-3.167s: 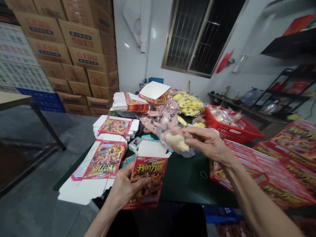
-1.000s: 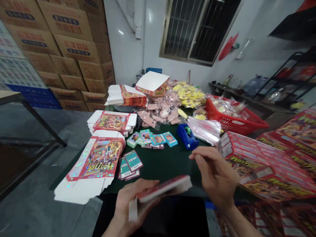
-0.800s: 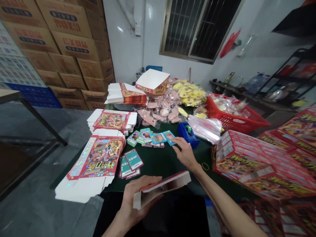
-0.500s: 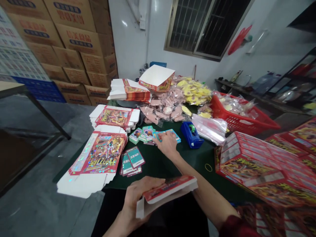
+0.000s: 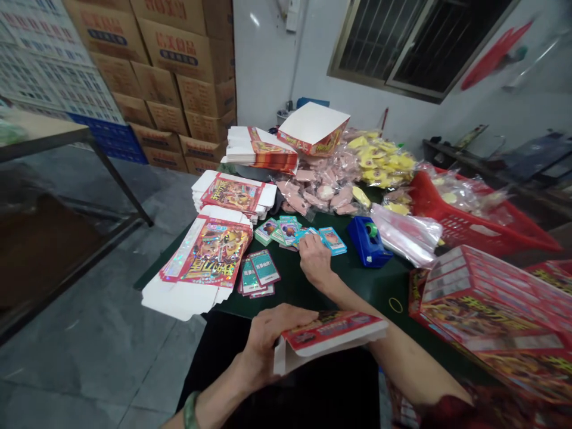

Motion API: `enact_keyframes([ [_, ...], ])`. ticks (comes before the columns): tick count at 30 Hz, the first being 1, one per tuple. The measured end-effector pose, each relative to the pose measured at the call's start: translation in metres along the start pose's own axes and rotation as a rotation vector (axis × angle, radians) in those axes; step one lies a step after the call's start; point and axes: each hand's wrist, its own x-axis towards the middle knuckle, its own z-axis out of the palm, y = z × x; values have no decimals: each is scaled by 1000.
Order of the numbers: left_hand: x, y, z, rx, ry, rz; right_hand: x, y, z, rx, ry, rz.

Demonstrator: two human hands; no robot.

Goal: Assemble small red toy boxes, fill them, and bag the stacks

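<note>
My left hand [image 5: 264, 339] is closed round a small red-and-white cardboard box [image 5: 328, 330], held tilted over my lap with a white flap sticking out at its near end. Over the table, my right hand [image 5: 316, 257] has its fingers bent and pressed together on a blue picture card [image 5: 302, 233]; the fingertips partly hide it. More blue cards [image 5: 333, 241] lie just right of these fingers. Left of them are green-edged picture cards [image 5: 269, 231]. Nearer to me is a loose pile of teal cards with writing [image 5: 264, 268].
Flat box blanks [image 5: 218, 247] are stacked on the left. A blue tape dispenser [image 5: 370, 243], clear plastic bags [image 5: 409, 232] and a rubber band [image 5: 395, 305] lie right. Wrapped pink pieces [image 5: 328, 185] and a red basket [image 5: 482, 223] stand behind; filled red boxes [image 5: 487, 310] fill the right.
The view has swung, so things sit further right in the picture. My right hand's fingers have drawn together at the left of the blue cards. The box stays in my left hand.
</note>
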Motion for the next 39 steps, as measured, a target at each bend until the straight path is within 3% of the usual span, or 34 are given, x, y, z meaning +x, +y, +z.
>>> enact_keyframes([
  [4, 2, 5, 0, 30, 28, -2, -7, 15, -4, -2, 120, -70],
  [8, -2, 10, -2, 5, 58, 41, -12, 18, -30, 10, 330, -91],
  [12, -10, 18, -3, -31, 93, 118, -12, -6, -49, 112, 625, -407],
  [14, -13, 22, -4, -29, 78, 131, -11, -21, -43, 124, 562, -592],
  [16, -17, 24, -4, -21, 61, 137, -11, -30, -30, 111, 398, -692],
  [21, -27, 24, -4, -37, 80, 99, -5, -24, -8, 275, -36, -787],
  [24, -31, 22, -4, -42, 81, 17, 5, -16, -6, 384, -150, -800],
  [30, -31, 20, -11, -81, 39, -71, 10, -23, -3, 311, -125, -811],
  [39, -31, 21, -10, -72, 17, -74, -9, -34, 12, 229, 99, -729],
])
